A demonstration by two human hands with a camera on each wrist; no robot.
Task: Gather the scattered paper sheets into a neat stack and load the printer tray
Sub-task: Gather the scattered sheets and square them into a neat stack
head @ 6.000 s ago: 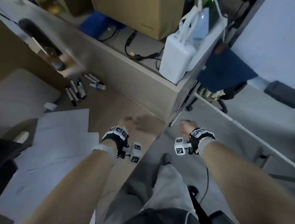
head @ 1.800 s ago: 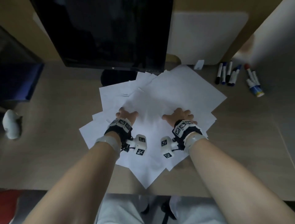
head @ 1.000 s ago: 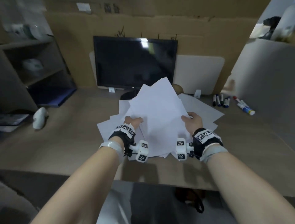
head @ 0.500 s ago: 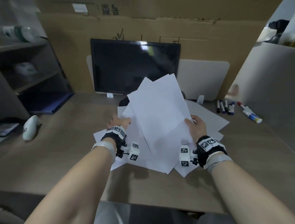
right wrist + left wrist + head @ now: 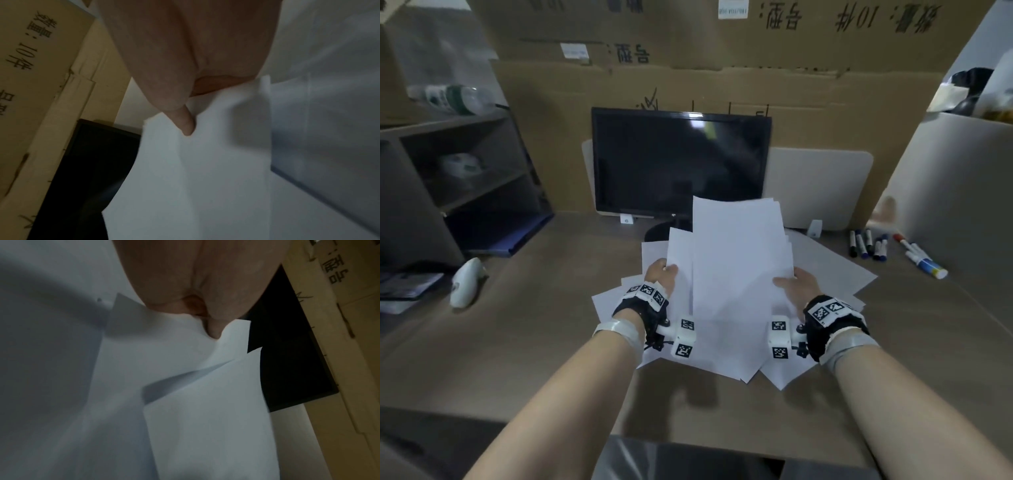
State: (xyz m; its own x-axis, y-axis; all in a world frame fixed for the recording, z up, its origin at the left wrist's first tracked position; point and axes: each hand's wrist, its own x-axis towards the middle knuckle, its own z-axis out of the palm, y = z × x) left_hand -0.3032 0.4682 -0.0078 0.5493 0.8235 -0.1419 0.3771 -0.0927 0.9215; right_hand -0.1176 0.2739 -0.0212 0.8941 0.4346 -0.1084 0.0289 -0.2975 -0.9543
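White paper sheets (image 5: 736,274) upright between hands | left hand (image 5: 659,279) grip pinching | right hand (image 5: 796,286) grip pinching

Dim cardboard-walled desk (image 5: 500,329), side shelves (image 5: 465,178)

Wooden desk (image 5: 524,329) bears loose sheets (image 5: 835,274), markers (image 5: 866,244) and a monitor (image 5: 681,161).

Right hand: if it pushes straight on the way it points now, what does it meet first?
Likely the monitor. The right hand, gripping the raised paper sheets, points forward over the desk toward the screen; the sheets' top edge would probably arrive first. Depth is unclear.
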